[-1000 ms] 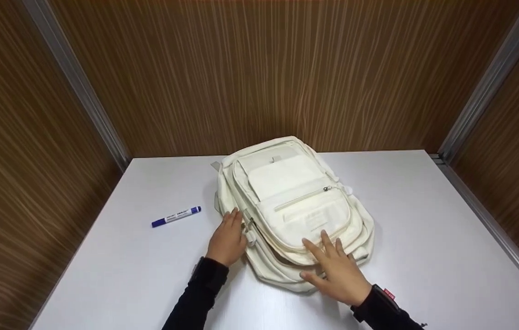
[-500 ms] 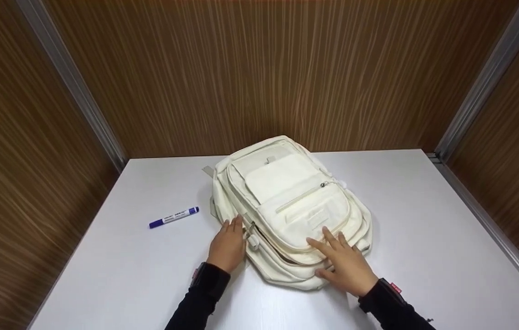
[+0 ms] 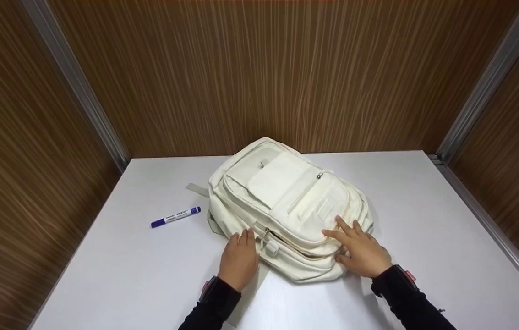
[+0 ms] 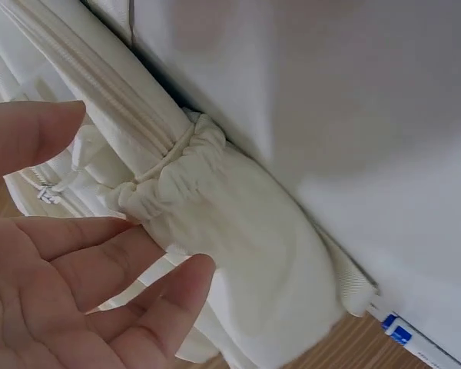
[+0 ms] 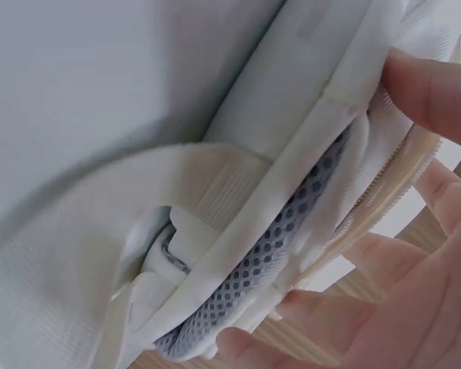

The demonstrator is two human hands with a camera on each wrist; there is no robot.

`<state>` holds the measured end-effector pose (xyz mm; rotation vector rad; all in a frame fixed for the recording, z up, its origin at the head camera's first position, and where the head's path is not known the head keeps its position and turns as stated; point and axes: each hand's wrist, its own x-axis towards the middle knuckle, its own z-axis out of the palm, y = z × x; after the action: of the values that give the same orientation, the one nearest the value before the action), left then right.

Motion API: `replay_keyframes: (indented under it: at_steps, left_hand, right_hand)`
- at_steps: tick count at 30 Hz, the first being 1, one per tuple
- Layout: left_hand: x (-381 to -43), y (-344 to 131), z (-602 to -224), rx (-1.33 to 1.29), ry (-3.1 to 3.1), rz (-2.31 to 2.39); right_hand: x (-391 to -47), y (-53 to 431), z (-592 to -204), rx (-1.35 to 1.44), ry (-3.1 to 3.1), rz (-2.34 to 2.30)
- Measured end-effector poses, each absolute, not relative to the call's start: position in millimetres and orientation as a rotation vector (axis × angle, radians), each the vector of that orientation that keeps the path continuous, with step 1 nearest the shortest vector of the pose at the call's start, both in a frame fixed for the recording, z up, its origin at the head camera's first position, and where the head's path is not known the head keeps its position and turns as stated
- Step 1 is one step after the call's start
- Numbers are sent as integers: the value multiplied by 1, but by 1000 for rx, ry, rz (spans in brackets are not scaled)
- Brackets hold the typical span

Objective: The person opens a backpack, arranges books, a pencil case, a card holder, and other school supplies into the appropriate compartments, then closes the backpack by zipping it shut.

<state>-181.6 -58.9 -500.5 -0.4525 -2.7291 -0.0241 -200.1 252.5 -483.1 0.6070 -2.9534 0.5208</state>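
A cream backpack lies front side up on the white table, slanting from far left to near right. Beside its near left side, my left hand rests with loosely bent fingers by a zipper pull and a small white tag. The left wrist view shows those fingertips against a gathered side pocket, the thumb apart. My right hand spreads its fingers over the near right end. In the right wrist view its thumb touches the bag's edge, near a webbing strap and grey mesh padding.
A blue-and-white marker lies on the table left of the bag. A loose strap sticks out from the bag toward it. Brown wood-grain panels stand at the back and both sides.
The backpack has turned counterclockwise, its far end going left and its near end right. Both hands have shifted right with it, the left nearer me, the right slightly farther. The marker stays put.
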Motion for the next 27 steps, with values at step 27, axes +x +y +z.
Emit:
replay_keyframes:
  at_steps: [27]
  left_hand:
    - [-161, -5, -496, -637, -2505, -17]
  right_hand:
    - [-262, 288, -485, 462, -2991, 762]
